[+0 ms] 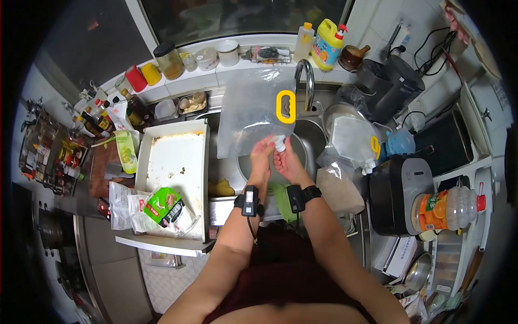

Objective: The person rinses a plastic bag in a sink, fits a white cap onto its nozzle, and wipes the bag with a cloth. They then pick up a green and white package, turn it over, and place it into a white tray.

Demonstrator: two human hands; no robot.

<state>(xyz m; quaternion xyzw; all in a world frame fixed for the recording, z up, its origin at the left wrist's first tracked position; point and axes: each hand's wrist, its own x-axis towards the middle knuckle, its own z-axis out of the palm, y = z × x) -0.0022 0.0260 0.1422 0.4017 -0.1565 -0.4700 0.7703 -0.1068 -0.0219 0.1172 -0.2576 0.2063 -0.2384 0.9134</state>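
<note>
A large clear plastic bag (248, 102) with a yellow handle (286, 107) lies over the sink, below the faucet (307, 81). Its white spout (279, 143) points toward me. My left hand (263, 154) has its fingers closed on the spout's left side. From the right, my right hand (288, 161) grips the same spout with thumb and curled fingers. Both wrists wear black straps with small devices. Part of the sink basin (310, 141) shows beneath the hands.
A stained white drawer (175, 143) holding a green package (164, 205) stands left of the sink. A second clear bag (353, 137) with a yellow handle, a black appliance (396, 197) and an orange-labelled jar (445, 209) are on the right. Bottles line the windowsill.
</note>
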